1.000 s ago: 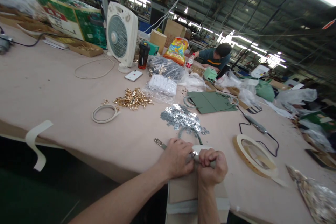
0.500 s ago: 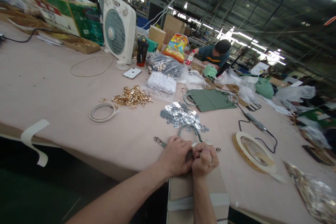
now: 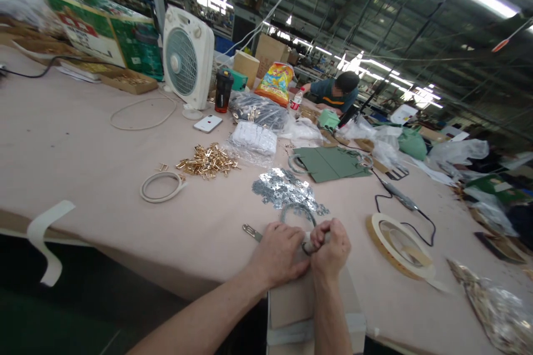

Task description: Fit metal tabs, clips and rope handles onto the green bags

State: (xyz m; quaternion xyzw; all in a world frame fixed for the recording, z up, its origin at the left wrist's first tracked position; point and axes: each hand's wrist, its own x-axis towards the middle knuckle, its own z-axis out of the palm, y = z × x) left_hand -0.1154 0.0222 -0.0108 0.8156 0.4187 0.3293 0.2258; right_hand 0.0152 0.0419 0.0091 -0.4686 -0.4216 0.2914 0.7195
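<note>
A narrow green strap with a slotted metal end (image 3: 252,232) sticks out to the left from under my left hand (image 3: 280,252). That hand is closed down over the strap, pressing it on a beige padded block (image 3: 291,305) at the table edge. My right hand (image 3: 332,247) is closed in a pinch beside it; a small pale, rounded piece shows between the hands, but what its fingers hold is mostly hidden. A greyish-green ring-shaped handle (image 3: 297,208) arches just beyond my hands. Past it lies a pile of small silver metal plates (image 3: 283,187).
Brass-coloured fasteners (image 3: 208,161) are heaped at centre left, near a tape roll (image 3: 160,186). A larger tape roll (image 3: 397,247) and a corded pen-like tool (image 3: 397,195) lie right. Green panels (image 3: 333,164), a phone (image 3: 207,123) and a fan (image 3: 187,58) stand farther back; a co-worker (image 3: 335,91) leans beyond.
My right hand has lifted slightly and shifted right, its wrist turned. The metal end formerly visible to its right is now out of sight. My left hand stays on the strap.
</note>
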